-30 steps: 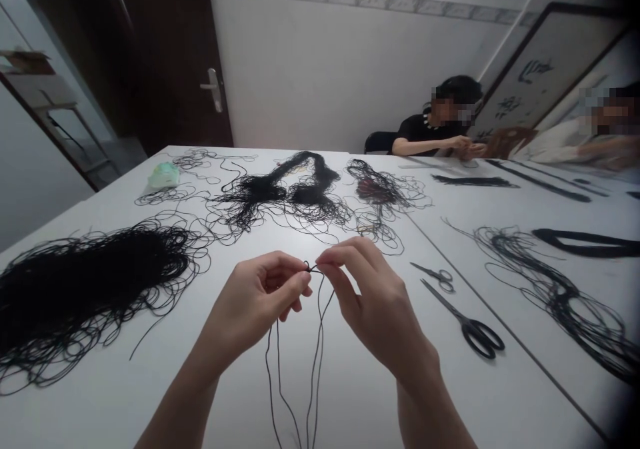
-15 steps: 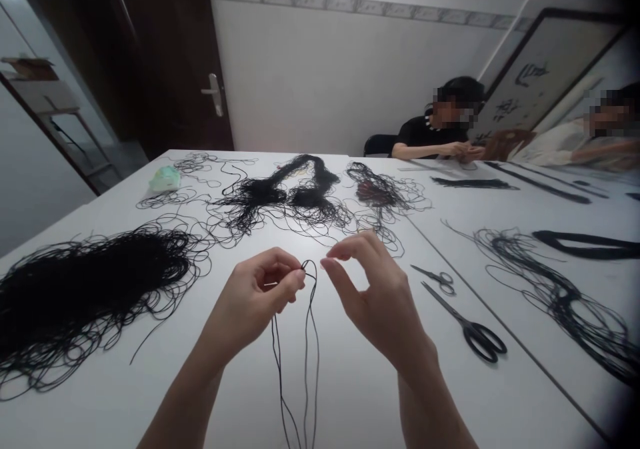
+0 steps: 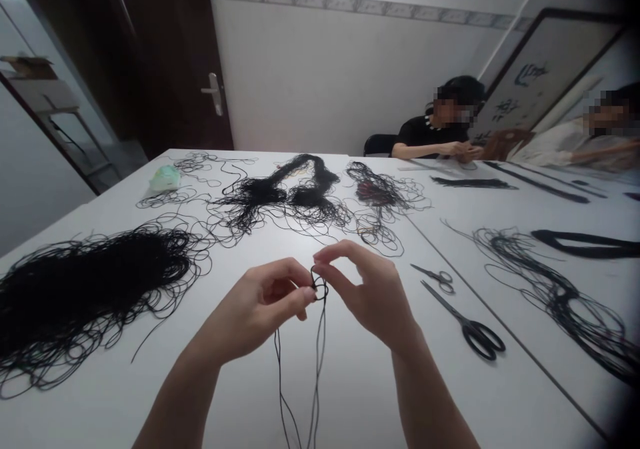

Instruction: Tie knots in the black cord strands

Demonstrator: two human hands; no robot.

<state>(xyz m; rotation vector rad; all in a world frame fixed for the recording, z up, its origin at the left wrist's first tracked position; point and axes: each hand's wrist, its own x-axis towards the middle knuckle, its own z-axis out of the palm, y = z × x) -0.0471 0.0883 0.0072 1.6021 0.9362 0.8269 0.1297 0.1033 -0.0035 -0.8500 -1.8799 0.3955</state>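
- Left hand (image 3: 260,306) raised over the white surface (image 3: 360,382), fingers (image 3: 300,296) curled in, thumb and forefinger pinched shut on a thin black cord (image 3: 319,289).
- Right hand (image 3: 373,296) just beside it, fingers (image 3: 325,269) bent into a near-closed pinch on the small loop at the top of the same cord; tips of both hands almost touching.
- Cord looped between the two sets of fingertips, its loose strands hanging straight down below the fingers and running off the bottom edge of the view.
- Left of the fingers and well apart: a large tangled mass of black thread (image 3: 85,289) spread flat on the surface.
- Beyond the fingers: a second dark tangle (image 3: 285,192), and right of that a smaller bundle (image 3: 380,192) with a reddish core; loose single loops scattered around both.
- Far beyond the fingers to the left: a pale green object (image 3: 164,178), too small to identify.
- Right of the fingers, near: small snips (image 3: 435,276), and just beside them black-handled scissors (image 3: 467,326), blades closed, lying flat.
- Farther right: more black thread (image 3: 555,289) trailing across the adjoining surface.
- At the far right end: two seated people, one in a black top (image 3: 420,132), hands busy over the surface.
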